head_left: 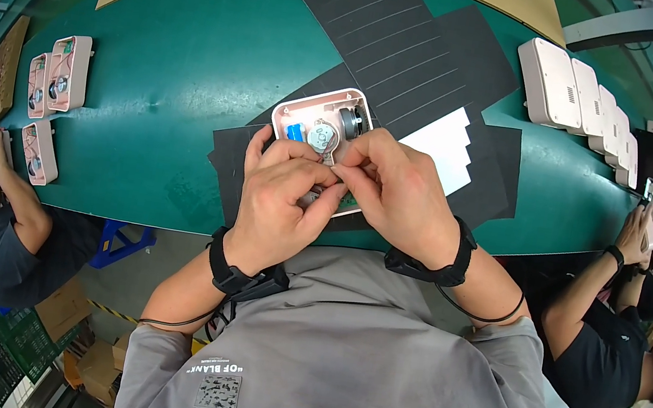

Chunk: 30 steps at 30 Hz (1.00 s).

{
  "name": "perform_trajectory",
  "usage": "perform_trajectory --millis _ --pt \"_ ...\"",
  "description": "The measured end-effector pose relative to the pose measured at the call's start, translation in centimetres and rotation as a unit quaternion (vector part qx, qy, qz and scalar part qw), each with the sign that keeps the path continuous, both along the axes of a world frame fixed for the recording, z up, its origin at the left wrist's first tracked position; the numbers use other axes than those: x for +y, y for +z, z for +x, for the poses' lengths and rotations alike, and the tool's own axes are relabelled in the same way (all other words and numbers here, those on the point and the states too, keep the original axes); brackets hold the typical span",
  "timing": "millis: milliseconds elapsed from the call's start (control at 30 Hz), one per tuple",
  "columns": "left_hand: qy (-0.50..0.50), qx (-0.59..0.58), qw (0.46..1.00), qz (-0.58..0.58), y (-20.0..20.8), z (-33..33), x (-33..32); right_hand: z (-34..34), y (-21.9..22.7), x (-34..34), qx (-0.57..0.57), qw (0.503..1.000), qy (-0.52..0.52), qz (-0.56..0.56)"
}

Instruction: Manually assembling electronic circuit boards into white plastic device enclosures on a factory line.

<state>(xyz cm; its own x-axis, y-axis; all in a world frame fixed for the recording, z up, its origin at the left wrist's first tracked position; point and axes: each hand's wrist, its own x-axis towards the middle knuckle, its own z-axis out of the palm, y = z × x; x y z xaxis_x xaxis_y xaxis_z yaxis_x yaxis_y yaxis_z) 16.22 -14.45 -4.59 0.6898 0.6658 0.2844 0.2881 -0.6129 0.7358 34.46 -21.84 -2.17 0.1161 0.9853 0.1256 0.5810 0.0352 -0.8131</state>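
Note:
A pale plastic casing (pixel 317 99) lies open side up in front of me. Inside it are a round whitish disc (pixel 322 137), a blue cylindrical part (pixel 296 132) and a black round speaker (pixel 350 123). Across the casing's left and near part rests my left hand (pixel 281 197), its fingers bent and its thumb and index closed together. My right hand (pixel 406 192) reaches in from the right with thumb and index in a pinch. Both sets of fingertips meet just below the disc; what they grip is too small to make out. A bit of green board shows beneath them.
Black sheets (pixel 401 42) and white stepped sheets (pixel 444 150) lie under and beyond the casing on the green table (pixel 157 94). Open casings (pixel 69 73) stand at left, a row of closed ones (pixel 549 84) at far right. People work on both sides.

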Motion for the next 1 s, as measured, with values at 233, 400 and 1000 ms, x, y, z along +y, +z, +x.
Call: perform_trajectory --millis 233,400,1000 --pt "0.016 -0.032 0.999 -0.008 -0.3 -0.2 -0.1 0.9 0.9 0.0 -0.052 0.994 0.069 0.063" --pt "0.004 -0.023 1.0 -0.005 0.0 -0.2 -0.1 0.8 0.9 -0.4 0.043 0.998 0.032 -0.034" --pt "0.048 -0.036 0.997 0.056 -0.5 0.4 -0.8 0.9 0.0 -0.6 -0.075 0.994 0.068 0.042"
